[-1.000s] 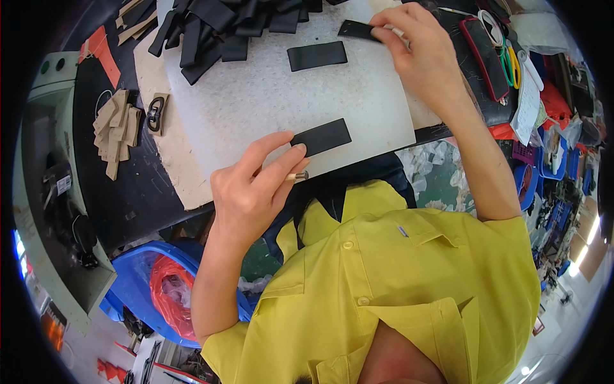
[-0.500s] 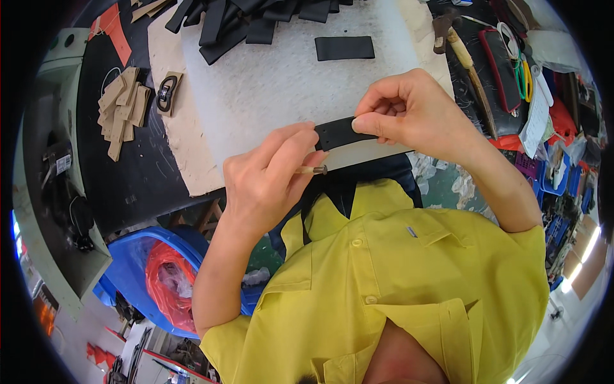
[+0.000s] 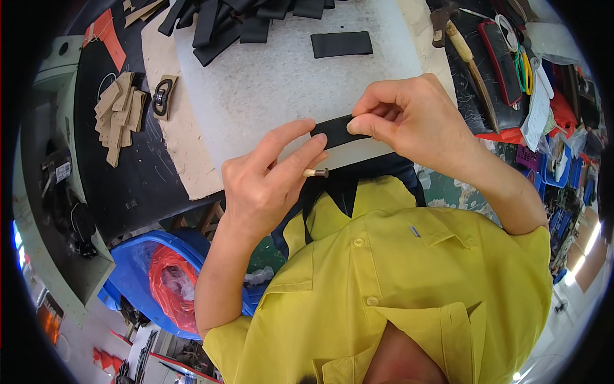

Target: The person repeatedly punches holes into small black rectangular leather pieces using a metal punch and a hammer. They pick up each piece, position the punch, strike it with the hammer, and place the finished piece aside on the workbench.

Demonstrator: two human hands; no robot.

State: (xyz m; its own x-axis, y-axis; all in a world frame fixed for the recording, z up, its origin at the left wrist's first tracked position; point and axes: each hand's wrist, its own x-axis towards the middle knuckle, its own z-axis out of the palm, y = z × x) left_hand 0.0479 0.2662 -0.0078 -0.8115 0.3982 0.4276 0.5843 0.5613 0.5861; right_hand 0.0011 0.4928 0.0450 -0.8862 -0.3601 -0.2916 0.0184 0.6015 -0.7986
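Note:
Both hands hold a short black strap piece (image 3: 336, 132) at the near edge of the white work sheet. My left hand (image 3: 263, 173) grips its left end between the fingers, hiding that end. Tucked in the same hand is a thin light-coloured tool (image 3: 313, 173) with a dark metal tip; the rest of it is hidden in the palm. My right hand (image 3: 412, 115) pinches the strap's right part between thumb and curled fingers. Beyond the hands, another black strap piece (image 3: 342, 45) lies flat on the sheet, and a heap of black straps (image 3: 249, 18) covers its far edge.
At left lie a pile of tan strips (image 3: 118, 115) and a dark buckle (image 3: 162, 97) on a tan piece. A hammer (image 3: 462, 48) and a red-edged case (image 3: 500, 64) lie at right. A blue bin (image 3: 137, 275) with a red bag stands below the table on the left.
My left fingers have shifted over the strap's left end, covering the small holes seen there before. The tool's tip shows slightly lower. My right hand keeps its pinch.

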